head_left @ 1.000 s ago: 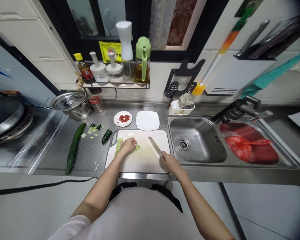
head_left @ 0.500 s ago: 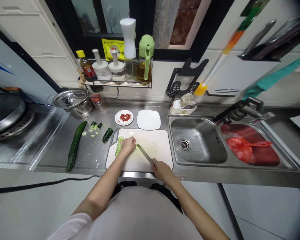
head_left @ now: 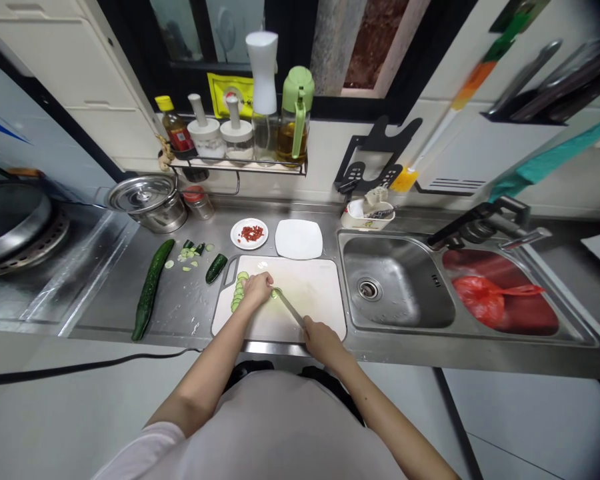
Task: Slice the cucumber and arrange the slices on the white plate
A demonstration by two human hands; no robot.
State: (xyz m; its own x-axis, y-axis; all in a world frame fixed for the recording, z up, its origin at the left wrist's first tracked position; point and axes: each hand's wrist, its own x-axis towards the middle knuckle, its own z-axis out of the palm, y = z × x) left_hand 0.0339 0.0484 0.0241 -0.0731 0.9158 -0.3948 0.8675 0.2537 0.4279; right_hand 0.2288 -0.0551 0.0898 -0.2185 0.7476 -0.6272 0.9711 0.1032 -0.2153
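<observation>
Right hand [head_left: 325, 342], grip wrapped around a kitchen knife [head_left: 290, 309], blade angled over a white cutting board [head_left: 313, 287], left hand [head_left: 257, 290] curled near the tip, its grip impossible to tell, cucumber slices [head_left: 239, 293] lined beside it on the board.

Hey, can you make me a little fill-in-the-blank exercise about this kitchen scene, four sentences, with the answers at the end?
1. The right hand grips a ____ over the cutting board.
2. The chopped bits on the small round plate are ____ in colour.
3. In the picture, the long whole cucumber lies to the ____ of the cutting board.
4. The bottle with a side handle has a top coloured ____.

Missing words: knife; red; left; green.
</observation>
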